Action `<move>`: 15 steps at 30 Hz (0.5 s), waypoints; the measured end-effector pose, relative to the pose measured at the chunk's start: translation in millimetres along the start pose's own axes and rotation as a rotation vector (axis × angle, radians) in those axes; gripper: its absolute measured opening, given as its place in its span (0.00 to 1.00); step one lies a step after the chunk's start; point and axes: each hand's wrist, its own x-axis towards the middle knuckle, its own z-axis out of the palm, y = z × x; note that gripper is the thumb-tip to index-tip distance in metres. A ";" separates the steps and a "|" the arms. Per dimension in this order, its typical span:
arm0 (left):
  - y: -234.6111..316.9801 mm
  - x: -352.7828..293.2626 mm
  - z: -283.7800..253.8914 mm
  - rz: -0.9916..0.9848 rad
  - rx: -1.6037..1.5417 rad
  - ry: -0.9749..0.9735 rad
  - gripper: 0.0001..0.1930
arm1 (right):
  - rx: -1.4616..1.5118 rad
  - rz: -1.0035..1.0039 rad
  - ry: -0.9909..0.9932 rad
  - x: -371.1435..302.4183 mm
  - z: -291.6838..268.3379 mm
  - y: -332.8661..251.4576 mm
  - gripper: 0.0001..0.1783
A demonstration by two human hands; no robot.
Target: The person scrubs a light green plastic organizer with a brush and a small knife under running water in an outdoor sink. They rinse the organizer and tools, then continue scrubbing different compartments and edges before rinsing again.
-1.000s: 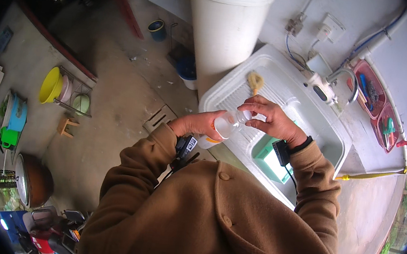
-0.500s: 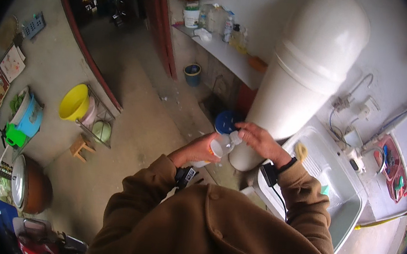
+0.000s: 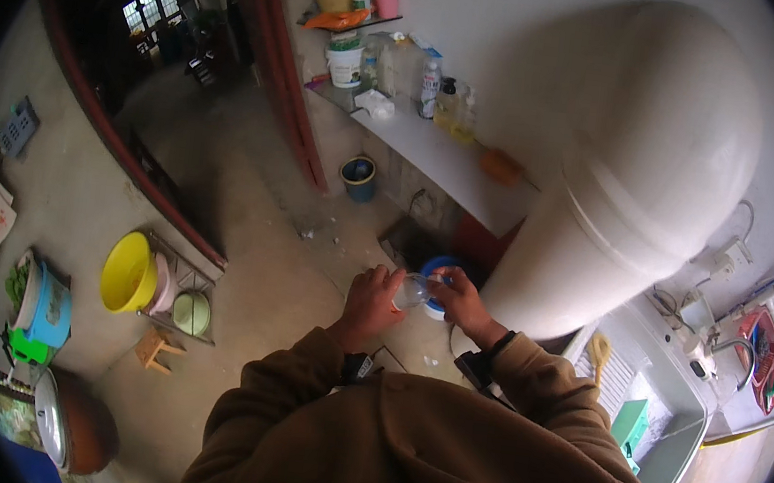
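Observation:
A clear plastic bottle (image 3: pixel 413 291) lies tilted in front of my chest, its neck toward the right. My left hand (image 3: pixel 367 304) is wrapped round the bottle's body, and a bit of orange shows by the fingers. The fingers of my right hand (image 3: pixel 462 300) are closed at the neck end, over the white cap, which they mostly cover. Just beyond my right hand, a blue-rimmed bucket (image 3: pixel 439 268) stands on the floor, partly hidden.
A tall white tank (image 3: pixel 575 252) rises at the right, beside a sink (image 3: pixel 684 419) holding a green box. Behind is a shelf (image 3: pixel 434 152) with bottles. A small bucket (image 3: pixel 358 180) stands near the doorway. At left are a yellow basin (image 3: pixel 131 273) and a wooden stool (image 3: pixel 156 347).
My right fingers have closed in around the bottle's cap end. Both hands have shifted slightly, with the bottle turned so less of it shows. The whole view has swung round too.

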 end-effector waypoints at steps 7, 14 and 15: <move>-90.5 105.7 30.4 -0.338 -0.454 0.120 0.39 | 0.247 0.036 -0.104 71.8 -11.8 -13.1 0.18; -146.2 292.9 136.9 -0.157 -0.626 0.209 0.44 | -0.082 0.160 0.410 11.1 -74.2 71.7 0.15; -149.3 324.9 157.5 -0.187 -0.692 0.159 0.44 | 0.046 0.305 0.525 -9.8 -76.3 82.7 0.13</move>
